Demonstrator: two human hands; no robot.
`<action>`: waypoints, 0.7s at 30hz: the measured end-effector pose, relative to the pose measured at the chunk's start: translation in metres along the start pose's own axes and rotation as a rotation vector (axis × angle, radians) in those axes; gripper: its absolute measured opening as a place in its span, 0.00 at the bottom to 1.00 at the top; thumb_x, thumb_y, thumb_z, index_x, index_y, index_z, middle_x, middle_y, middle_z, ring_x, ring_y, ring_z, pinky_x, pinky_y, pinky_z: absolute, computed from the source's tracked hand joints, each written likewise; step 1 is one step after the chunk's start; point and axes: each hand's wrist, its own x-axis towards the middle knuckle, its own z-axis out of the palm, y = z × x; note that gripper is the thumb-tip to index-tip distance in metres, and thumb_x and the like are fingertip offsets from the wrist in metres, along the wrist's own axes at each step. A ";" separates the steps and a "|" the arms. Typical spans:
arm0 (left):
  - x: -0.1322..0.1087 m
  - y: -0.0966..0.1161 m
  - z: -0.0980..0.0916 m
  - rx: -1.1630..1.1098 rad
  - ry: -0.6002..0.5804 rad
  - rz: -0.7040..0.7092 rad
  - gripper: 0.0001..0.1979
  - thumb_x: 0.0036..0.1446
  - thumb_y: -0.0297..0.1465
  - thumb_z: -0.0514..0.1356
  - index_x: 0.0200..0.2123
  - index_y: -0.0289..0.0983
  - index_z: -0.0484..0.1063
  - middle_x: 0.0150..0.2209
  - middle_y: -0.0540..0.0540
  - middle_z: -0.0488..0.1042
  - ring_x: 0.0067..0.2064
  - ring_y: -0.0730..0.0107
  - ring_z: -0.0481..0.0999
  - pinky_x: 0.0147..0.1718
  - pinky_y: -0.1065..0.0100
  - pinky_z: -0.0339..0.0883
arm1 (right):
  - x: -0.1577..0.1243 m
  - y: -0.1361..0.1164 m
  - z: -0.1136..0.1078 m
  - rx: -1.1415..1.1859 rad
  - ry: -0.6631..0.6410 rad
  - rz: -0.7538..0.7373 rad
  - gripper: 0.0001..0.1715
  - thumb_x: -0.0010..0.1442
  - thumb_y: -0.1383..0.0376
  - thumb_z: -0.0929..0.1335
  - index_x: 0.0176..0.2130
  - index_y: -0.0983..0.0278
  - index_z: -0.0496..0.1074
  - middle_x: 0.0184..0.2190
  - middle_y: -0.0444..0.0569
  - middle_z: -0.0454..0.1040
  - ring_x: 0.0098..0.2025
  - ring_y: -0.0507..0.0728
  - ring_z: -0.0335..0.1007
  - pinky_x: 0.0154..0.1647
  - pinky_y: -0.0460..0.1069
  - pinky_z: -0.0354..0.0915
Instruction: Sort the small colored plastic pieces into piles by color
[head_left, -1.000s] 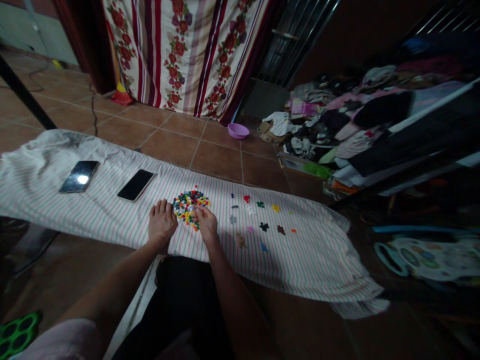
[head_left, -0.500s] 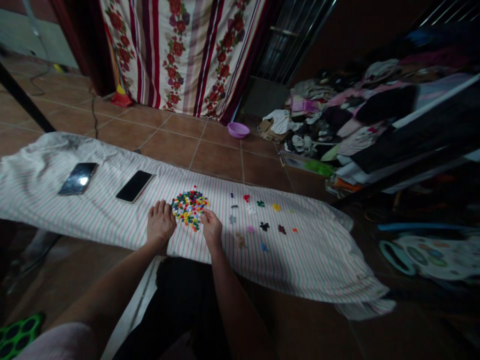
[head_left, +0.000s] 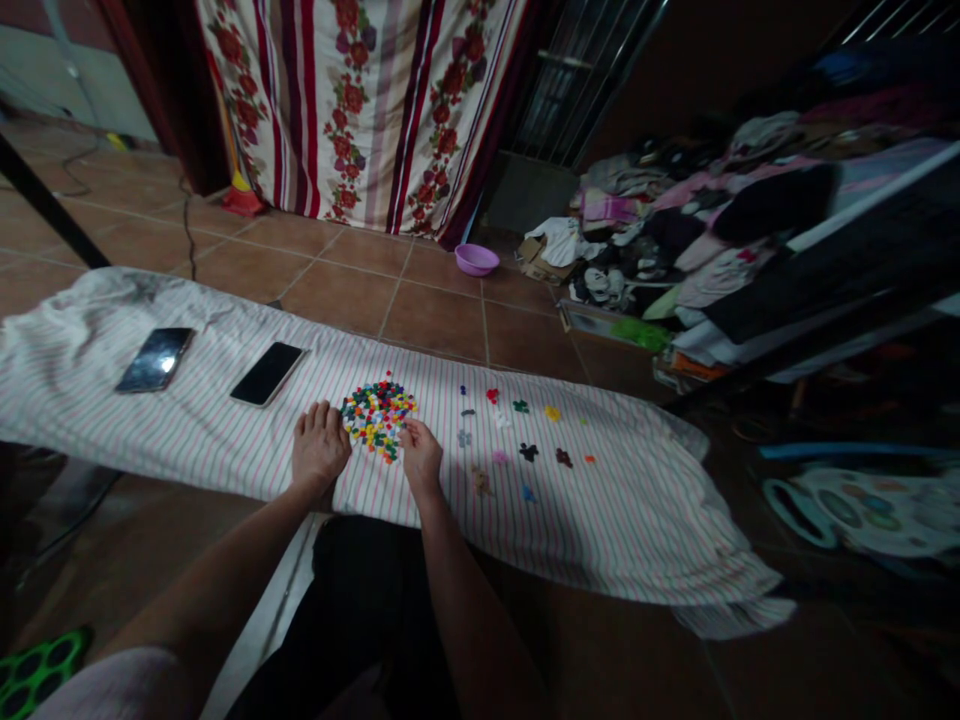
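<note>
A mixed pile of tiny coloured pieces (head_left: pixel 377 410), bead-like but too small to name surely, lies on a striped cloth (head_left: pixel 622 540). My left hand (head_left: pixel 321 445) rests flat beside the pile's left edge, fingers stretched out. At its right edge my right hand (head_left: pixel 421 455) has its fingertips drawn together against the pieces; whatever they pinch is hidden. Right of that hand sit small single-colour groups, among them red pieces (head_left: pixel 492 396), green pieces (head_left: pixel 520 407), yellow pieces (head_left: pixel 553 413), black pieces (head_left: pixel 529 453), brown pieces (head_left: pixel 563 457), tan pieces (head_left: pixel 480 481) and blue pieces (head_left: pixel 529 493).
Two phones, a dark phone (head_left: pixel 155 360) and a light-edged phone (head_left: pixel 268 374), lie on the cloth to the left. Beyond it, a purple basin (head_left: pixel 477 261) stands on the tiled floor before a flowered curtain (head_left: pixel 360 110). Heaped clothes (head_left: pixel 675 220) fill the right side.
Very little differs. My right hand stays at the pile's right edge with only a slight shift of its fingers, and my left hand keeps its place.
</note>
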 end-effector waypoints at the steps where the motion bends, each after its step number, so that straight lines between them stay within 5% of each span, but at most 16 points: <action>1: 0.000 0.000 0.000 0.006 0.001 0.003 0.21 0.63 0.32 0.45 0.51 0.31 0.70 0.61 0.32 0.68 0.64 0.47 0.64 0.62 0.49 0.56 | 0.000 0.000 0.000 -0.014 0.003 -0.011 0.17 0.60 0.65 0.63 0.46 0.63 0.75 0.39 0.49 0.81 0.39 0.54 0.79 0.41 0.47 0.73; 10: 0.000 -0.001 0.002 0.025 0.023 0.016 0.20 0.63 0.32 0.46 0.50 0.32 0.70 0.60 0.32 0.69 0.63 0.46 0.65 0.60 0.48 0.58 | -0.002 0.007 0.002 -0.045 0.077 -0.091 0.15 0.60 0.64 0.65 0.44 0.60 0.77 0.40 0.47 0.81 0.42 0.56 0.77 0.47 0.49 0.71; 21: 0.000 -0.002 0.002 -0.002 0.002 -0.003 0.20 0.63 0.32 0.47 0.51 0.31 0.70 0.60 0.32 0.68 0.64 0.47 0.64 0.61 0.49 0.56 | 0.000 0.012 -0.010 0.171 0.108 0.014 0.21 0.61 0.58 0.62 0.47 0.63 0.76 0.40 0.50 0.79 0.36 0.54 0.76 0.32 0.47 0.73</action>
